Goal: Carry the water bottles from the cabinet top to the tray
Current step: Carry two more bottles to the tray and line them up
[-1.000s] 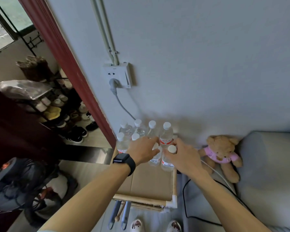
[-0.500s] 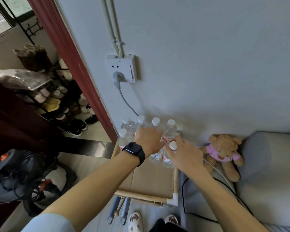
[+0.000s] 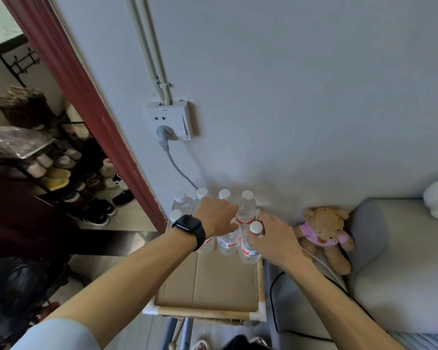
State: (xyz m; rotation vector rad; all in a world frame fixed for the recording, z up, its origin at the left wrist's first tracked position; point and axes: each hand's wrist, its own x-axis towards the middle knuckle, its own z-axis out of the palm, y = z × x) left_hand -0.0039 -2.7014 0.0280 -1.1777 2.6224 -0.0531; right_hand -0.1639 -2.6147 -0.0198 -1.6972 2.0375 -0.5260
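Several clear water bottles with white caps and red labels stand in two rows at the back of the cardboard-lined cabinet top (image 3: 213,281), against the wall. My left hand (image 3: 216,215), with a black watch on its wrist, is closed over the top of the middle front bottle (image 3: 227,243), whose cap is hidden. My right hand (image 3: 273,238) wraps the neck of the front right bottle (image 3: 248,250), just below its cap. Both bottles stand on the cabinet top. One back-row bottle (image 3: 247,208) shows between my hands. No tray is in view.
A wall socket (image 3: 171,121) with a grey cable hangs above the bottles. A teddy bear (image 3: 323,231) and a grey sofa (image 3: 402,261) lie to the right, with cables beside the cabinet. A red door frame (image 3: 86,97) and a shoe rack (image 3: 68,173) are on the left.
Both hands have moved forward onto the front bottles: the left now covers the middle bottle's top, the right has closed round the right bottle's neck. The bottles have not moved.
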